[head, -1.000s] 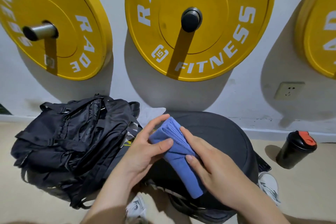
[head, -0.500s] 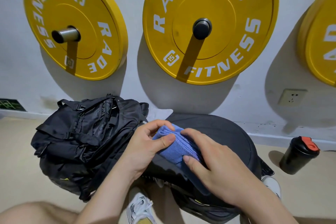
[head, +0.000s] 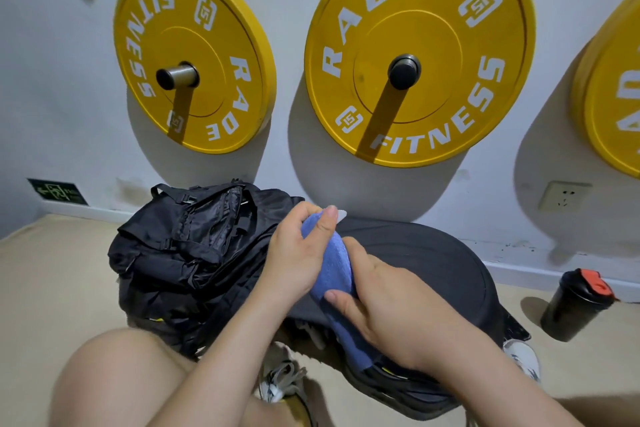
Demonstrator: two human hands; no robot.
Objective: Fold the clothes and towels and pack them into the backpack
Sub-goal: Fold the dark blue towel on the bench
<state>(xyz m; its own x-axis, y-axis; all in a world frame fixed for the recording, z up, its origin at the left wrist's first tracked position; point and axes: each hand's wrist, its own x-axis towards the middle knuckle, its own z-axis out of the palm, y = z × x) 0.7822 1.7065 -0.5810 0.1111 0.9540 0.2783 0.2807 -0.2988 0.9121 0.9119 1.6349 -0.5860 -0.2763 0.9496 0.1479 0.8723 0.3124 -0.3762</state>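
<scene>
Towel [head: 332,270] now tighter, narrower bundle than a second ago; left hand [head: 298,253] shifted up to far end.

- Left hand curled round upper end, thumb over top. Right hand [head: 398,315] wraps lower part, thumb pressing mid-roll. Likely both clamp so folds don't spring open.
- Towel held over black round pad [head: 433,260], just right of backpack [head: 194,246]: short carry to pack.
- Backpack slumped by wall; whether open, cannot tell.
- Counts: one towel, one backpack, three yellow plates [head: 419,55], one bottle [head: 575,305], two white shoes [head: 277,381].
</scene>
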